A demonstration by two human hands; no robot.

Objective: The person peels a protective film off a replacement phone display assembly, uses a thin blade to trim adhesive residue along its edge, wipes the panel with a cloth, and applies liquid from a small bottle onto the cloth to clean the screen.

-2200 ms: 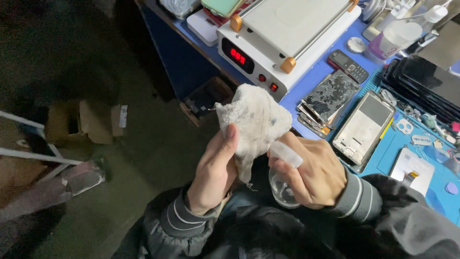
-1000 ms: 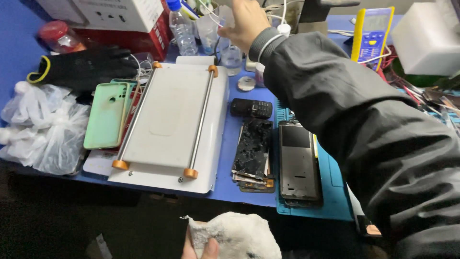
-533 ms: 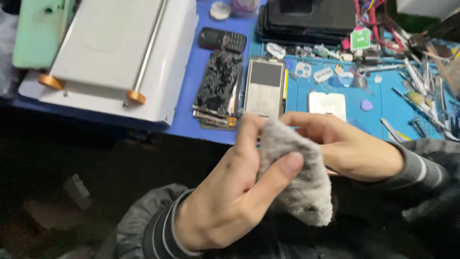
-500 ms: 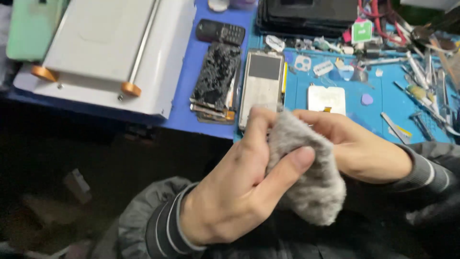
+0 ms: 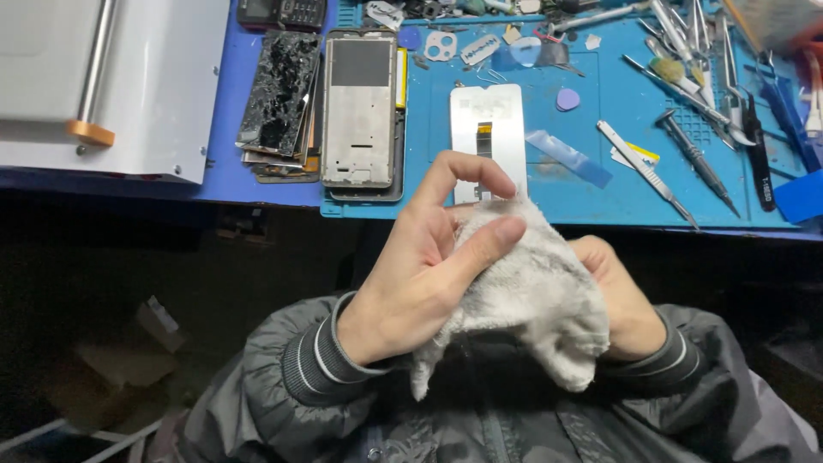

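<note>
Far left: white flat machine (image 5: 129, 77) with metal rail and orange knob, on the blue table (image 5: 225, 176). Just right of it: stack of shattered black phone screens (image 5: 279, 99), then a grey phone frame (image 5: 360, 107) lying flat, yellow strip along its right edge. Dark keypad phone (image 5: 283, 12) at far edge, cut off by the frame. Further right: blue work mat (image 5: 600, 184) with a white phone back panel (image 5: 487, 129), partly hidden behind the left hand's raised fingers. Small metal brackets, purple pick (image 5: 567, 99), clear tape strip (image 5: 568, 159) scattered mid-mat. Far right: scalpel (image 5: 647, 176), screwdrivers (image 5: 696, 159), tweezers, brush, black spudger in a loose fan, some overlapping.

Near centre, off the table edge and above the lap: grey-white fuzzy cloth (image 5: 527, 296), bunched, worn, slightly dingy, lower corners hanging loose. Left hand (image 5: 420, 274) on cloth's left side, thumb pressed across the top of it, index and other fingers curled up and off the fabric; grip pinching the cloth between thumb and palm. Right hand (image 5: 621, 296) mostly covered by cloth, fingers wrapped behind it; grip closed on the cloth, anything inside not visible. Dark jacket sleeves (image 5: 309, 360) with striped cuffs. Dim floor on near left.
</note>
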